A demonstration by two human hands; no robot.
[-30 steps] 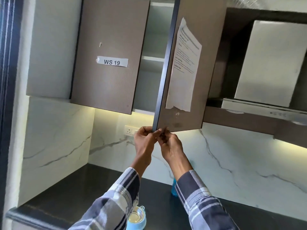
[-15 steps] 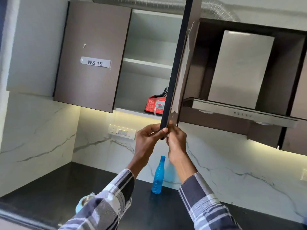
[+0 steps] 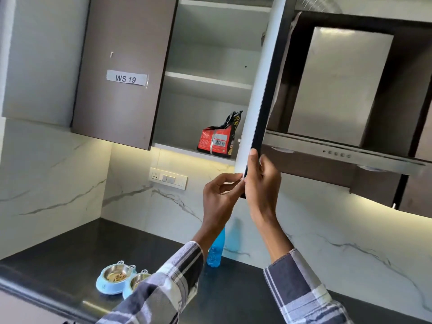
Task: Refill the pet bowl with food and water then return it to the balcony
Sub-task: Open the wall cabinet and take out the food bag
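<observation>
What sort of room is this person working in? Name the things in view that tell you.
Most likely a home kitchen: wall cabinets above a dark countertop, a steel range hood to the right, and a marble-look backsplash with under-cabinet lighting.

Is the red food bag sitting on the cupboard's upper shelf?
No, the red food bag stands on the bottom shelf.

We see through one wide head-worn camera, tilted upward and close to the open cabinet door [image 3: 259,90] at frame centre, with the black countertop [image 3: 70,249] low along the frame's bottom edge.
</observation>
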